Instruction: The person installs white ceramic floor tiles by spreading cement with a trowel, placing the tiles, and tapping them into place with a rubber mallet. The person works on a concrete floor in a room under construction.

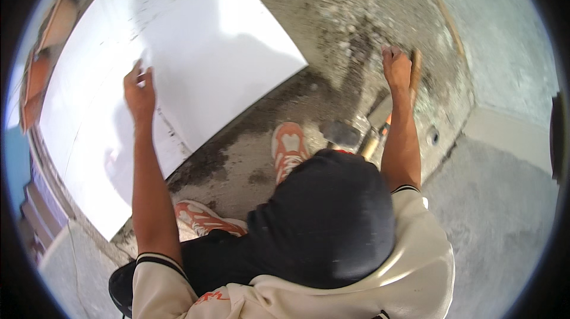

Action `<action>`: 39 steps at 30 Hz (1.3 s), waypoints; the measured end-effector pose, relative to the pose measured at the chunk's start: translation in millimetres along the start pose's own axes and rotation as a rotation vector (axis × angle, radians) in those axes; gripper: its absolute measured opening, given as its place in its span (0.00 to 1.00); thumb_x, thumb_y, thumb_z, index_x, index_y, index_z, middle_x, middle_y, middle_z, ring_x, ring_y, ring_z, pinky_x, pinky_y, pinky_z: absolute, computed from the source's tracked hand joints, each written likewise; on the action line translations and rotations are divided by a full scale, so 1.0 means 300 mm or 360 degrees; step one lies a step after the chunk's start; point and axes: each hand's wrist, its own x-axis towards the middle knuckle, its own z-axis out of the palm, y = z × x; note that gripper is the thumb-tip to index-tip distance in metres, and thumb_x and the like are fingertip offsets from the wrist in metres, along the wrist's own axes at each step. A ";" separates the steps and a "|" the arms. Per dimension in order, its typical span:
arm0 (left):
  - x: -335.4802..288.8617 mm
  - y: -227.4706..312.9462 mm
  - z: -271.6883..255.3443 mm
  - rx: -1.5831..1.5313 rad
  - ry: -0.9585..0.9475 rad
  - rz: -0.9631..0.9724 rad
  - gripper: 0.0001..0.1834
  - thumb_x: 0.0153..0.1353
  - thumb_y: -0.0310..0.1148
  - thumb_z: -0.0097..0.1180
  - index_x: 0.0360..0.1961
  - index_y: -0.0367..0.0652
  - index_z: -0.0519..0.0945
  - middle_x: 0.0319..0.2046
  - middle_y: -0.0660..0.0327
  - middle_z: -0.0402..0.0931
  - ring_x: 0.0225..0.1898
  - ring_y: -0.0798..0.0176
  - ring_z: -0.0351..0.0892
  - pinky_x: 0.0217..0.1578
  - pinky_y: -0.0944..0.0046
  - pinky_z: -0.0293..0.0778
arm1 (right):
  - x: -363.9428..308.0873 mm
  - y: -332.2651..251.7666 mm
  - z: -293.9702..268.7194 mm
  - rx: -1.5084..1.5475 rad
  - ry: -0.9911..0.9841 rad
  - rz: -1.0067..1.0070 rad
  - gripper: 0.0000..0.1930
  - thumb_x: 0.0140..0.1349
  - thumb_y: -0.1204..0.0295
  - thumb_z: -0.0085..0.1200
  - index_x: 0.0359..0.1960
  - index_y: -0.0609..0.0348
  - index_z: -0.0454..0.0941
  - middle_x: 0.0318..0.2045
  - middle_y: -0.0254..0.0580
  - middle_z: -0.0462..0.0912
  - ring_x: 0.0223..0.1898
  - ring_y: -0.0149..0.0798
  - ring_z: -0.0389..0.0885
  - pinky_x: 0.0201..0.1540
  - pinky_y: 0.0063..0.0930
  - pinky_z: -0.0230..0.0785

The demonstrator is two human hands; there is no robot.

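Note:
My left hand (pixel 141 94) is above the large glossy white tiles (pixel 237 81) at the left. Its fingers are curled, with a small white patch between thumb and finger that I cannot tell from the tile behind. Out to the right, my right hand (pixel 397 70) is closed over the rough floor, its fingertips together; what they may pinch is too small to make out. Beside that wrist lies a wooden handle or stick (pixel 416 69). Nearer my knee are a flat-bladed trowel (pixel 380 112) and a mallet with a dark head (pixel 341 133).
Wet, crumbly mortar (pixel 356 28) covers the floor beyond the tile edge. My shoes (pixel 289 147) stand close to that edge. A round drain hole (pixel 433 136) lies near the right wall (pixel 504 40). Orange-brown bricks or blocks (pixel 38 78) are at the far left.

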 end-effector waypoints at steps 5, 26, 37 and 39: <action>-0.009 -0.050 0.017 0.0137 -0.0060 0.0102 0.23 0.74 0.37 0.63 0.66 0.42 0.81 0.61 0.50 0.79 0.60 0.50 0.80 0.56 0.50 0.79 | -0.276 0.248 -0.187 -0.0023 0.0165 0.0386 0.10 0.68 0.66 0.62 0.42 0.59 0.85 0.38 0.56 0.88 0.35 0.60 0.87 0.43 0.49 0.78; -0.319 0.166 0.201 0.0509 -0.0517 0.0257 0.36 0.78 0.55 0.49 0.81 0.55 0.61 0.83 0.50 0.46 0.84 0.47 0.43 0.81 0.40 0.39 | -1.021 0.098 0.030 0.0630 -0.0546 0.0856 0.19 0.77 0.53 0.54 0.43 0.59 0.77 0.28 0.43 0.76 0.28 0.35 0.77 0.31 0.34 0.68; -0.335 0.191 0.204 0.0481 -0.0399 0.0203 0.38 0.80 0.55 0.41 0.81 0.44 0.57 0.82 0.52 0.51 0.84 0.52 0.45 0.82 0.47 0.43 | -0.633 -0.551 0.249 0.1409 -0.0639 0.0059 0.17 0.80 0.53 0.49 0.44 0.55 0.73 0.23 0.29 0.68 0.22 0.23 0.66 0.23 0.25 0.59; -0.329 0.202 0.201 0.0439 -0.0397 0.0214 0.38 0.79 0.53 0.44 0.81 0.41 0.58 0.82 0.50 0.51 0.83 0.49 0.46 0.81 0.46 0.43 | -0.595 -0.613 0.294 0.1374 -0.0694 -0.0100 0.18 0.81 0.54 0.47 0.43 0.57 0.73 0.23 0.32 0.72 0.22 0.24 0.69 0.24 0.27 0.61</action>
